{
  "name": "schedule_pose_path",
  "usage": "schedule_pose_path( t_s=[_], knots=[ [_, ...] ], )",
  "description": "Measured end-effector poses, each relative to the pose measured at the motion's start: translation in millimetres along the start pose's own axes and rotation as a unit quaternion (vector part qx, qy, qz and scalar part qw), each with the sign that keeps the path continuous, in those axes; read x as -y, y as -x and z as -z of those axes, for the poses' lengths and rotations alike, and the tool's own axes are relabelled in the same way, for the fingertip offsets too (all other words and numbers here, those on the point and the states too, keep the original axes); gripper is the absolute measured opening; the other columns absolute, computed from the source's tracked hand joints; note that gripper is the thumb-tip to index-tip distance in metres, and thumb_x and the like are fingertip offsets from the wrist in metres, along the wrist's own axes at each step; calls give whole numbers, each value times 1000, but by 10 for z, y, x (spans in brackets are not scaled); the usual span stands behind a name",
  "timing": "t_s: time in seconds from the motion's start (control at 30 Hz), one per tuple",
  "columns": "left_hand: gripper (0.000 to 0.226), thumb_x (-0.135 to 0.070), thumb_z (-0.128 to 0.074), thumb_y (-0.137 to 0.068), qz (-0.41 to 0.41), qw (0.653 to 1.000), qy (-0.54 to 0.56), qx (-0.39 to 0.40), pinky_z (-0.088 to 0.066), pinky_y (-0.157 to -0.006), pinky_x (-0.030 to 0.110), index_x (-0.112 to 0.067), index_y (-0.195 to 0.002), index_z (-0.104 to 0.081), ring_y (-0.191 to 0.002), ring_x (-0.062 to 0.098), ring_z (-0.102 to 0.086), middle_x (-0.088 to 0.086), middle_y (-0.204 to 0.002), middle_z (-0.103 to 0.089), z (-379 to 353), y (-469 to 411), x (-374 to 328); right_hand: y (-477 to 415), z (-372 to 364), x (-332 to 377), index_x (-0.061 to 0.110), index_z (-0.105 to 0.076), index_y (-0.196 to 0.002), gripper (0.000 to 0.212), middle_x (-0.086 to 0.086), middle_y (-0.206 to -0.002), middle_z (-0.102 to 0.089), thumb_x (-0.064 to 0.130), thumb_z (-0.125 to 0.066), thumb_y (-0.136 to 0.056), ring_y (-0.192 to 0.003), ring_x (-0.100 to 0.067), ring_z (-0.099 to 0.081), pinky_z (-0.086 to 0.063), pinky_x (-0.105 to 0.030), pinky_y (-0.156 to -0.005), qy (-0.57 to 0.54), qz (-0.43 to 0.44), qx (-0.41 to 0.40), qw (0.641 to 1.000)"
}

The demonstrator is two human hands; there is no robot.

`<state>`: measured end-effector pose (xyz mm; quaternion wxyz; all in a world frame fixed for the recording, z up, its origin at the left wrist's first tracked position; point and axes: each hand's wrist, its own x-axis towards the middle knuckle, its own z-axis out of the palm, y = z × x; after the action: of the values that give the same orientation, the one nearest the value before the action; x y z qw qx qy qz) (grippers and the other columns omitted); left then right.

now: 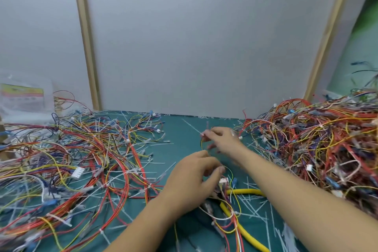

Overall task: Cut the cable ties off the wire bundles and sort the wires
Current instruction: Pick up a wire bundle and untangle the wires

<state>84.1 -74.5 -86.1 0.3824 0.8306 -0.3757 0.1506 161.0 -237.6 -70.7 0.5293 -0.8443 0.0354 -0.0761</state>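
Left hand [194, 178] and right hand [224, 141] both pinch one thin wire [201, 145]; better to draw it free slowly, avoiding the wire pile [317, 139].

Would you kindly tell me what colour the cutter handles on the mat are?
The cutter handles are yellow, best seen in the head view.

At the green mat's [180, 129] centre the left hand [194, 178] and right hand [223, 141] pinch a thin wire [201, 145], a loose heap [81, 149] at nine o'clock, a denser heap [317, 139] at three, yellow-handled cutters [245, 191] at five.
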Motion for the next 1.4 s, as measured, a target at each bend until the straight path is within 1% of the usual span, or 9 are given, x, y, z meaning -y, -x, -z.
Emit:
schedule_pose_path(
  t_s=[0.2,0.27,0.43,0.57,0.7,1.03,1.2,1.3,1.4],
  knots=[
    [14,-34,-64,-95,113,936,198,-267,-49,-68,22,-27,-105,-58,-75,11,-59,-4,-83,-61,168,-81,-58,557,185,436,11,-72,-81,25,-1,-67,-70,18,-56,-99,-61,-11,-65,-48,-22,-58,-42,121,21,992],
    [26,-49,-64,-91,135,921,279,-235,-50,-64,24,-23,-95,-61,-70,15,-60,-4,-77,-64,181,-92,-87,817,249,408,13,-72,-83,23,-4,-71,-71,18,-57,-100,-62,-15,-67,-51,-24,-56,-33,148,20,988],
    [49,-53,-49,-94,57,973,190,-116,-36,-53,36,-14,-65,-50,-55,24,-43,10,-58,-45,88,-29,-186,1197,249,217,17,-72,-84,20,0,-75,-72,22,-59,-100,-65,-18,-69,-55,-29,-56,-27,175,4,984],
    [47,-37,-60,-97,119,940,315,-47,-40,-50,22,-8,-60,-54,-46,16,-45,11,-49,-48,135,-60,-195,1207,279,144,16,-72,-86,20,-3,-78,-73,20,-59,-100,-68,-21,-70,-55,-30,-56,-48,174,7,984],
    [42,-33,-60,-93,104,907,406,36,-42,-48,28,-2,-65,-60,-43,23,-48,18,-52,-53,174,-63,-200,1148,319,137,18,-72,-86,17,-2,-75,-72,23,-62,-98,-67,-20,-69,-56,-31,-58,-28,188,-21,981],
    [30,-19,-53,-83,112,864,491,-9,-23,-42,23,-14,-53,-52,-40,16,-27,6,-43,-35,234,-76,-229,1041,453,277,15,-68,-86,11,-8,-76,-68,25,-66,-90,-74,-28,-66,-55,-40,-64,-32,258,46,965],
    [49,-36,-47,-99,144,831,536,-35,-42,-43,26,-10,-61,-64,-41,23,-44,10,-47,-50,273,-123,-198,864,483,270,12,-66,-91,10,-1,-74,-65,19,-62,-97,-68,-16,-66,-54,-30,-54,-40,226,9,973],
    [52,-37,-42,-103,194,919,336,-75,-43,-50,31,-11,-65,-64,-47,19,-50,8,-54,-59,228,-142,-66,645,569,378,7,-66,-91,9,-5,-76,-64,12,-62,-97,-60,-11,-64,-54,-27,-48,-88,179,-63,978],
    [33,-54,-60,-89,142,986,-4,84,-46,-63,32,-22,-81,-63,-64,6,-54,-6,-76,-64,66,-55,32,461,626,544,0,-67,-91,15,-13,-78,-65,12,-61,-98,-56,-13,-65,-58,-25,-51,-130,116,-72,982]
  ],
)
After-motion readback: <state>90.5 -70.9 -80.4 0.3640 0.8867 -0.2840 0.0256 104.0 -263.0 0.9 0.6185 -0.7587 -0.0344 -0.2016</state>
